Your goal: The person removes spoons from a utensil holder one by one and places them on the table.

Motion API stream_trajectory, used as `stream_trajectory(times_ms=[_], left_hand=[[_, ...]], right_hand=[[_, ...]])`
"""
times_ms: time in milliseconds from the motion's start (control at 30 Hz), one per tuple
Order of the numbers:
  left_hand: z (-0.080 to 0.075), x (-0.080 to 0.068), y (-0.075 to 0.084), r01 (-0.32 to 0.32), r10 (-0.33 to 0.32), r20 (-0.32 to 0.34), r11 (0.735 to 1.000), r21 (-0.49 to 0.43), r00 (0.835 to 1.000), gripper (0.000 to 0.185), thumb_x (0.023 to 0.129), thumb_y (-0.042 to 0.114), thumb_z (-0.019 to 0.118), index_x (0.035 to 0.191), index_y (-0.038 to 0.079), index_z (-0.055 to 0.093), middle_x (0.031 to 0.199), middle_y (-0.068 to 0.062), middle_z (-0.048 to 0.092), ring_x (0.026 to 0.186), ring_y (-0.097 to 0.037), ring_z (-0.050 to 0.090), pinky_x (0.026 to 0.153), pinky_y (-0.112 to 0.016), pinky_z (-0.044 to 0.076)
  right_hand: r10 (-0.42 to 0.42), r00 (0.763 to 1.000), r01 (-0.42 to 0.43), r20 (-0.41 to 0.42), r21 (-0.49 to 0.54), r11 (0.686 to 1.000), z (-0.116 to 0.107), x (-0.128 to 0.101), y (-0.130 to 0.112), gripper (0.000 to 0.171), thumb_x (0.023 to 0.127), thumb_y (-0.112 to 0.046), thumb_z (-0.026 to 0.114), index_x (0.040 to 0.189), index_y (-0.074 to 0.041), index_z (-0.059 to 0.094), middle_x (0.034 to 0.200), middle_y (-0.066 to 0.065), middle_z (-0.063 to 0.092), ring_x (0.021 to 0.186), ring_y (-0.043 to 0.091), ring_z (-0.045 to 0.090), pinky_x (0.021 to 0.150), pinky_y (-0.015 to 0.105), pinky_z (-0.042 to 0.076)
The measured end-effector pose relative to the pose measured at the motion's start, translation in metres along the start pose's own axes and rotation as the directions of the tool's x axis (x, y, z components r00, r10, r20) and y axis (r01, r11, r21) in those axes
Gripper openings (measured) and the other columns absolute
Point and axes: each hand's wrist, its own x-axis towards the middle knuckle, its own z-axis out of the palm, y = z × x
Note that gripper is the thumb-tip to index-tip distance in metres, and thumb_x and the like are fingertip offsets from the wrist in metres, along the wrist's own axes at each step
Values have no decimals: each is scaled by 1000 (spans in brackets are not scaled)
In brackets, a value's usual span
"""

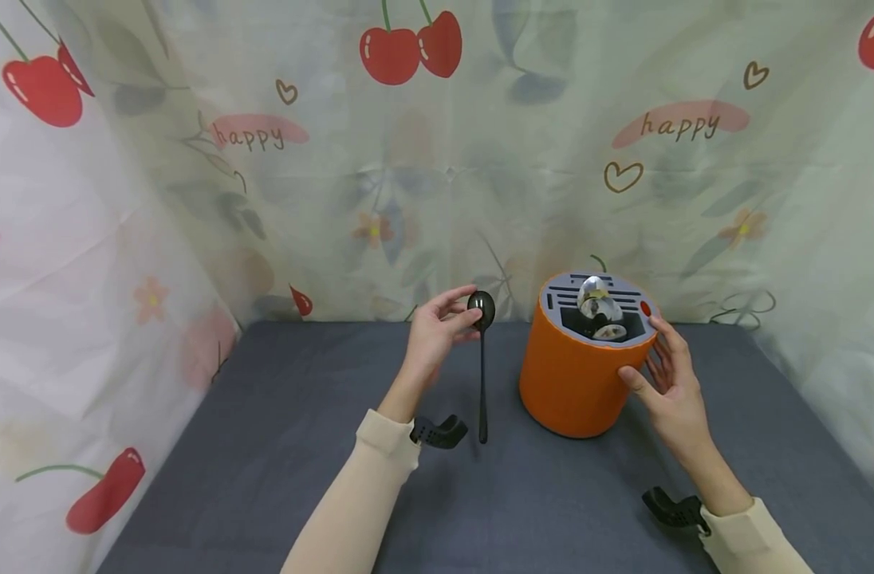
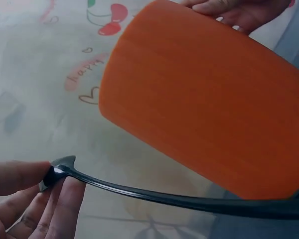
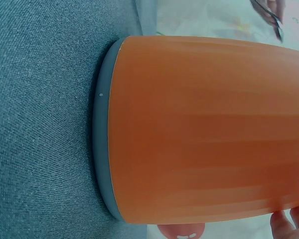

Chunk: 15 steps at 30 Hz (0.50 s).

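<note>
My left hand (image 1: 437,327) pinches a dark, shiny spoon (image 1: 483,367) by its bowl, thumb in front and fingers behind. The spoon's long handle hangs straight down in front of the table. To its right stands an orange cylindrical utensil holder (image 1: 573,383) with a grey slotted top. Silver and dark rounded utensil heads (image 1: 599,307) stick up from its front compartment; their lower parts are hidden. My right hand (image 1: 670,391) holds the holder's right side, thumb toward the front and fingers around near the rim. In the right wrist view, fingertips (image 3: 281,224) touch the orange wall (image 3: 204,129).
A dark grey cloth (image 1: 279,446) covers the table. Behind it and at the sides hangs a pale curtain (image 1: 444,199) printed with cherries, hearts and flowers. A red oval spot (image 1: 646,308) marks the holder's top near the right rim. Each wrist wears a black strap (image 1: 439,432).
</note>
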Motion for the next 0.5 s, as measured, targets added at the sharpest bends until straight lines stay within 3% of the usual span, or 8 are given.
stream_trajectory(times_ms=[267, 500], left_hand=[[-12, -9, -19, 68, -70, 22, 996, 54, 997, 39, 98, 5, 73, 136, 9, 69, 106, -12, 65, 79, -16, 69, 80, -39, 64], [-16, -14, -30, 106, -108, 41, 993, 58, 993, 37, 99, 6, 72, 136, 8, 69, 103, -9, 64, 81, -16, 68, 85, -46, 62]], right_hand=[[7, 1000, -7, 0, -3, 1000, 1, -1, 0, 81, 101, 4, 64, 166, -23, 25, 171, 5, 21, 154, 18, 30, 115, 12, 30], [18, 1000, -18, -6, -21, 1000, 0, 0, -1, 81, 101, 3, 64, 166, -24, 24, 170, 3, 20, 154, 18, 30, 114, 11, 30]])
